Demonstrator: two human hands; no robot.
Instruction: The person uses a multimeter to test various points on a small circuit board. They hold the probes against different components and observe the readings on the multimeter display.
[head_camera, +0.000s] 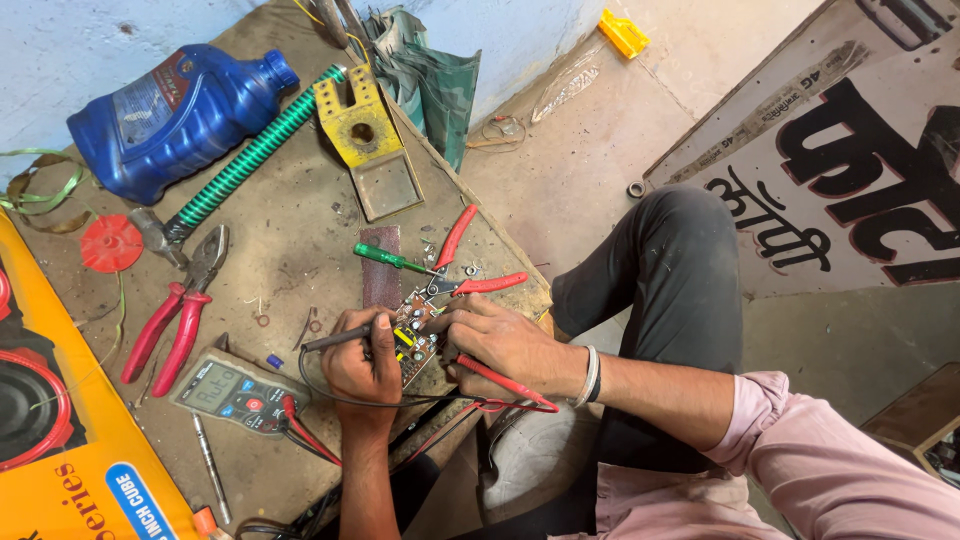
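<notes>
- An orange box (60, 440) is seen at the far left edge, lying on the worn bench (290, 230).
- A blue plastic jug (175, 115) is laid on its side at the upper left, with a green ribbed hose (255, 155) running beside it.
- Red-handled pliers (170, 315) are placed left of centre, and a multimeter (235, 393) is set just below them, its leads trailing toward the hands.
- A yellow metal stand (362, 135) is placed at the top of the bench.
- The left hand (365, 365) is closed around a black probe (340, 340), fingers clamped on it, the tip brought to the circuit board.
- The circuit board (417, 335) is held near the bench's front edge, between the two hands.
- A green screwdriver (390, 260) and red-handled cutters (465, 260) are lying just above the board.
- The right hand (500, 345) is laid on the board's right side, fingers pressed together on its edge, with a red probe (505, 382) pinned under the palm.
</notes>
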